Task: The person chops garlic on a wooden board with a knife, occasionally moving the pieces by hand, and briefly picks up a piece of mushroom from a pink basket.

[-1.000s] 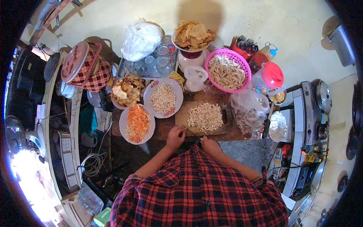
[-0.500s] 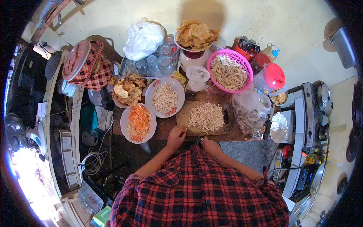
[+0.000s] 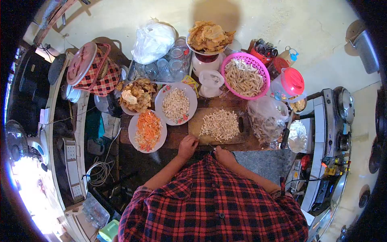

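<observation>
A wooden cutting board (image 3: 195,128) bears a heap of small pale diced pieces (image 3: 219,125). At the board's near left corner is my left hand (image 3: 188,146), its fingers curled together; whatever they hold, if anything, is too small to make out. My right hand (image 3: 224,155) is closed around the handle of a small knife (image 3: 211,146), whose blade points up and left at the board's near edge. Left of the board stand a floral plate (image 3: 191,94) of pale cubes (image 3: 175,105) and a plate (image 3: 132,128) of shredded orange and white pieces (image 3: 148,129).
Behind the board are a pink basket (image 3: 266,82) of pale sticks, a bowl of fried pieces (image 3: 210,37) and a tray of glasses (image 3: 163,68). A plastic bag (image 3: 267,117) lies right of the board. A stove (image 3: 329,121) stands at the far right.
The knife and my right hand have shifted very slightly at the board's near edge. My left hand stays in nearly the same place, and the food looks unchanged.
</observation>
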Demonstrator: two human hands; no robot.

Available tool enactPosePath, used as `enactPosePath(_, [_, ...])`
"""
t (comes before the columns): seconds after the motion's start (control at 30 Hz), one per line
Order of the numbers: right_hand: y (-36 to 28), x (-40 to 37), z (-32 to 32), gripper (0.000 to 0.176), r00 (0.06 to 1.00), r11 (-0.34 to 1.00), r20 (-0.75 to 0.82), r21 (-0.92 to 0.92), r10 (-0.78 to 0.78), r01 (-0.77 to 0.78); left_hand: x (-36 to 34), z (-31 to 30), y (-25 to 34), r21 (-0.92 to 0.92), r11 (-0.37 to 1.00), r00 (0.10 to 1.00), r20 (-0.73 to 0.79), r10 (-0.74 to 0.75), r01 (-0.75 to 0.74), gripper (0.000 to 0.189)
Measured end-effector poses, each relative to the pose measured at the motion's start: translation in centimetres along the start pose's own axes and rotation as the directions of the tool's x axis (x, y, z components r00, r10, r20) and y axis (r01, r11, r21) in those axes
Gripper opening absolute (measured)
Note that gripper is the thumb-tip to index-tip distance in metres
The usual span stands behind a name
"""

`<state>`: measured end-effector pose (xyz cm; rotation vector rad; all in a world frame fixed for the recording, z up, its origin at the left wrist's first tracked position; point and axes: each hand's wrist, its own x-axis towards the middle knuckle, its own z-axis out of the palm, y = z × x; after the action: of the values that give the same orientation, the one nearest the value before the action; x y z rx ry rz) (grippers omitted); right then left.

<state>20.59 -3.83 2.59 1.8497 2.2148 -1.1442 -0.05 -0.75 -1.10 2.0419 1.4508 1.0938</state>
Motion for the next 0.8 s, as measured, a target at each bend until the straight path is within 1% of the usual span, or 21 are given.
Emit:
enactPosePath(0.07, [-0.3,-0.1,-0.5,0.027,0.999,1.000,0.027,-0.007,-0.024,0.025,-0.2,-0.1,-0.2,0.010,1.000,0.999,0.051,0.012,-0.013,0.012])
enactPosePath(0.1, [-0.1,-0.1,-0.2,0.027,0.999,1.000,0.028,-0.007,-0.024,0.024,-0.2,-0.1,-0.2,0.009,1.000,0.999,0.052,0.011,-0.012,0.012])
enactPosePath(0.17, [0.2,0.0,0.2,0.028,0.999,0.999,0.024,-0.013,-0.029,0.029,-0.2,-0.1,-0.2,0.046,0.999,0.994,0.104,-0.019,0.014,0.011])
enactPosePath(0.27, [-0.4,-0.1,-0.5,0.029,0.999,1.000,0.046,-0.014,-0.002,0.003,-0.2,-0.2,0.0,0.029,1.000,0.997,0.076,-0.011,0.009,0.011])
enactPosePath(0.37, [0.2,0.1,0.1,0.030,0.999,0.999,0.039,-0.028,-0.018,0.019,-0.1,-0.1,0.2,0.004,1.000,0.999,0.041,-0.005,0.005,0.010])
enactPosePath(0.5, [0.4,0.1,0.2,0.029,0.999,1.000,0.039,-0.027,-0.008,0.009,-0.2,0.0,-0.1,0.007,1.000,0.998,0.063,-0.013,0.013,0.010])
enactPosePath(0.57, [-0.2,-0.4,-0.7,0.029,0.998,0.999,0.041,-0.015,-0.040,0.040,-0.3,0.1,-0.2,0.022,1.000,0.998,0.061,-0.004,0.002,0.011])
enactPosePath(0.7, [0.4,-0.1,-0.2,0.029,0.997,0.998,0.043,0.002,-0.064,0.064,-0.2,-0.1,-0.1,0.003,1.000,0.998,0.060,0.020,-0.020,0.010])
enactPosePath(0.8, [0.4,-0.1,0.1,0.028,0.998,0.998,0.027,0.002,-0.061,0.061,-0.3,0.0,0.2,-0.018,1.000,0.999,0.041,-0.015,0.015,0.011])
